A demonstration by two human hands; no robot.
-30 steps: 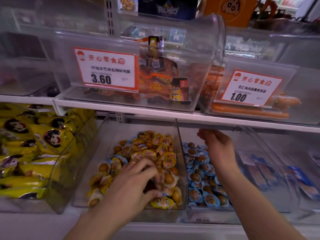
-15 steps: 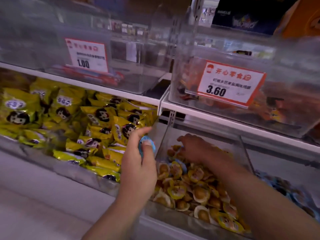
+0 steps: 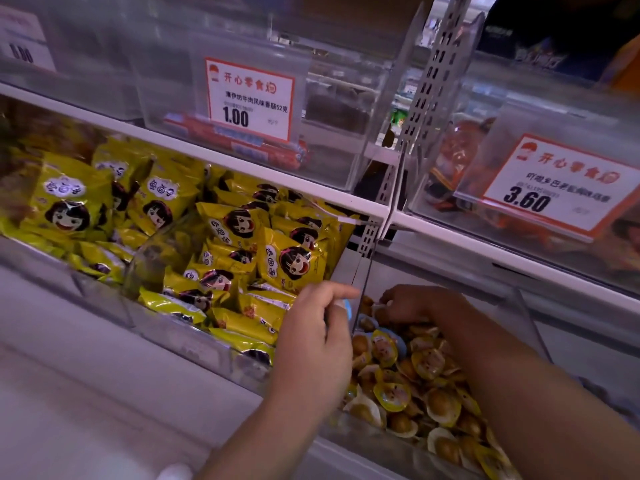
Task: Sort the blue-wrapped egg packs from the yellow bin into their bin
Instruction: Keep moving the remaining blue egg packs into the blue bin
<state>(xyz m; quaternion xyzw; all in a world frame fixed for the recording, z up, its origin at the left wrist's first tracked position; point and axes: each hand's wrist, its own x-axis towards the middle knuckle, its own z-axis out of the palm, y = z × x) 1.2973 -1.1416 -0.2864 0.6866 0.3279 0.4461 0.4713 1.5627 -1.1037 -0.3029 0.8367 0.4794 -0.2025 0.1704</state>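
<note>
Head view, left hand (image 3: 313, 344): held up beside the bin wall, fingers curled, pinching a blue-wrapped egg pack (image 3: 346, 305); prob. kept aside to free the other hand.
Right hand (image 3: 420, 304): inside the yellow bin (image 3: 429, 445), fingers bent down into the egg packs (image 3: 419, 382); what it grips, cannot tell.
More blue packs (image 3: 367, 323): near right fingers, prob. next pick.
Blue bin: not visible.

Glossy, crinkled yellow foil snack bags (image 3: 166, 202) fill a clear, smooth plastic bin (image 3: 194, 344). The small yellow-wrapped egg packs (image 3: 427, 363) have shiny film lids. Matt paper price cards (image 3: 250, 98) sit behind transparent plastic, beside a perforated grey metal upright (image 3: 429, 77).
</note>
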